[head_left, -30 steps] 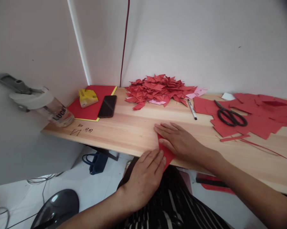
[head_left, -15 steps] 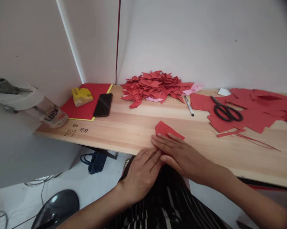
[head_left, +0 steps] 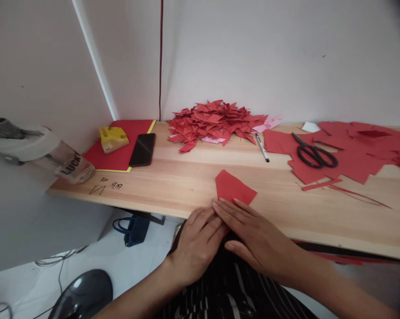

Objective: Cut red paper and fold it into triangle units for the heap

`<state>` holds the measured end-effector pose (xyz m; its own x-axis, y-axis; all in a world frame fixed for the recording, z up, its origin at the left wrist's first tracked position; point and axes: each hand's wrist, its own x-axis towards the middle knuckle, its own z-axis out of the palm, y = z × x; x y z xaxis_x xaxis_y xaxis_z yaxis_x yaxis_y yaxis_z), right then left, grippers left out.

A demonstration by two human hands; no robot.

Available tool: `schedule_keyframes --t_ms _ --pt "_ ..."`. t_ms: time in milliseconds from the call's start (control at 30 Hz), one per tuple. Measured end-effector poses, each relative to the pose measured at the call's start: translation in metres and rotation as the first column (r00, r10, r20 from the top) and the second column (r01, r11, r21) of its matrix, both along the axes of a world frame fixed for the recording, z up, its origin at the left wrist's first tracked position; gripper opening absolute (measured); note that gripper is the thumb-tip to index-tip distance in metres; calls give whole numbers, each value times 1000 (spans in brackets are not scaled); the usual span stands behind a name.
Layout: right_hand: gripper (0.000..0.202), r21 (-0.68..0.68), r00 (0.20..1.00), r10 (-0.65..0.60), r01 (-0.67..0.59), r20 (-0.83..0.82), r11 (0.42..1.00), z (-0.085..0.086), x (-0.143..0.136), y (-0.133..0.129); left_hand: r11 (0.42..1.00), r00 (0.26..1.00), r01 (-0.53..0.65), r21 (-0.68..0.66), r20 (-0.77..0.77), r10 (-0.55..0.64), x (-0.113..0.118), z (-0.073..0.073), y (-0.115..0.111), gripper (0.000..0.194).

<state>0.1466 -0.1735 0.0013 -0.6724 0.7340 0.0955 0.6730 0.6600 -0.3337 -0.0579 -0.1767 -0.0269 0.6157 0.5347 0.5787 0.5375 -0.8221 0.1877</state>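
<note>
- Head view: wooden counter (head_left: 173, 186), nearest edge below both hands' fingertips.
- Flat red sheets (head_left: 349, 155), to the right.
- Folded red pieces (head_left: 213, 122), heaped near the wall (some pink among them).
- Right hand (head_left: 253, 232): flat, thumb spread, fingers on the paper.
- Left hand (head_left: 198, 246): fingers together, slightly bent, touching the right's fingertips; any grip underneath, I cannot tell.
- Red paper (head_left: 235, 188): on the counter's front, near end covered.
- Black scissors (head_left: 303, 143), on the sheets.

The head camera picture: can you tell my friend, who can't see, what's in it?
A person's left hand and right hand touch a piece of red paper at a wooden table's near edge. Behind lies a heap of folded red paper, with black scissors to the right and a phone to the left.
</note>
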Motion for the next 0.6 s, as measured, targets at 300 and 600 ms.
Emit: schedule_keyframes --t_ms 300,600 --pt "55 -7 996 -52 53 69 999 2 -4 34 998 999 -47 49 16 47 1 -9 -4 28" --pt "53 143 931 -363 365 -38 920 -9 40 50 999 978 -40 -33 205 46 5 -2 2 23"
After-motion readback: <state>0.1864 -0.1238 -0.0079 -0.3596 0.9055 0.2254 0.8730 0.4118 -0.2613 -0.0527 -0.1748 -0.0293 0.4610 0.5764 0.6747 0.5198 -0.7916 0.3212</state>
